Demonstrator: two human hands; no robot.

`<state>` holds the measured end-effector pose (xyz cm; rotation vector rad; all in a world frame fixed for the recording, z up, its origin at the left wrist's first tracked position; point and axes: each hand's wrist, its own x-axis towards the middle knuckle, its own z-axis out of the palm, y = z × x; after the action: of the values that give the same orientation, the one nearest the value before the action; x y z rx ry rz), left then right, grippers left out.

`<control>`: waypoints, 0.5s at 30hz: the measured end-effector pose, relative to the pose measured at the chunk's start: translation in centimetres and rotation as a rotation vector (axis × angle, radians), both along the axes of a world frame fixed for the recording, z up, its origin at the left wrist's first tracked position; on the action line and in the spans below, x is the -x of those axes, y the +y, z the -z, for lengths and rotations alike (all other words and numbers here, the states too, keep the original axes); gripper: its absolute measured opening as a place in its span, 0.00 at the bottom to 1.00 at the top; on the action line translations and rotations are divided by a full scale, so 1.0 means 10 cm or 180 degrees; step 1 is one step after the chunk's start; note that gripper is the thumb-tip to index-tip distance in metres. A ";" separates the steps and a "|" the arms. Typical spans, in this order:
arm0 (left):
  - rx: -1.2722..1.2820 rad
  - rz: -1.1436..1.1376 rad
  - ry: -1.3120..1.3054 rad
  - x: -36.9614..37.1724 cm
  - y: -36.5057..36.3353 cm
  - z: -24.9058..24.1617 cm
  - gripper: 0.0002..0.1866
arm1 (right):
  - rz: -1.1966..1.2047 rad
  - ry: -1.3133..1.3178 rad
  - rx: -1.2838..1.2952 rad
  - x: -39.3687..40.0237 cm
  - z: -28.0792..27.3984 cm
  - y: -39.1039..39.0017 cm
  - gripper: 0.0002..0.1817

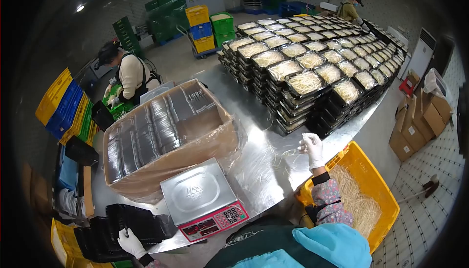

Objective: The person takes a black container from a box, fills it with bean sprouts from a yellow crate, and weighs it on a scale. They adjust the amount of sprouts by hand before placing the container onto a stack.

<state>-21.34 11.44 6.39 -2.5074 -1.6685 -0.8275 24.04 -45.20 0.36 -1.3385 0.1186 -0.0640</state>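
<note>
My left hand (131, 243), in a white glove, closes on the edge of a black plastic tray (134, 220) in a stack at the table's lower left corner. My right hand (312, 150), also gloved, is raised above the table's right side. Its fingers are bent together, and whatever may be between them is too small to make out. Below that hand stands a yellow crate (386, 190) holding a heap of thin pale strands (355, 202) that look like enoki mushrooms. Between my hands a digital scale (198, 192) shows a bare metal plate.
A plastic-lined carton (166, 170) of black trays fills the table's left. Beyond are tall stacks of filled trays (305, 82). Loose strands lie on the metal table (259, 170). One person (132, 75) works at the left, another (349, 11) at the back. Cardboard boxes (415, 126) stand right.
</note>
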 end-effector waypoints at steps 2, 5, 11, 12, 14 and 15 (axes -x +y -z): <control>-0.0310 -0.0067 -0.0495 -0.10 -0.12 -0.15 0.08 | 0.0067 0.0070 -0.0001 0.18 0.11 -0.06 0.09; -0.0765 0.0603 -0.1440 -0.44 -0.14 -0.19 0.09 | 0.0222 0.0222 -0.0034 0.46 0.26 -0.12 0.10; 0.0432 0.3005 -0.2034 -2.45 -1.56 -0.20 0.11 | 0.0413 0.0456 0.0014 1.26 0.36 -0.03 0.11; 0.1190 0.3619 -0.1475 -2.60 -2.04 -0.38 0.11 | 0.0236 0.0482 0.0167 1.42 0.38 0.01 0.12; 0.1314 0.5086 -0.0858 -3.02 -2.55 -0.02 0.13 | -0.0113 0.0515 0.0259 1.73 0.41 0.09 0.12; 0.1327 0.5423 -0.0578 -3.17 -2.78 0.20 0.13 | -0.0302 0.0483 0.0208 1.89 0.41 0.08 0.12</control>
<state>10.39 -16.40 4.39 -3.7726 0.8902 -0.6005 5.16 -44.42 -3.75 -1.4121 0.1821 0.1149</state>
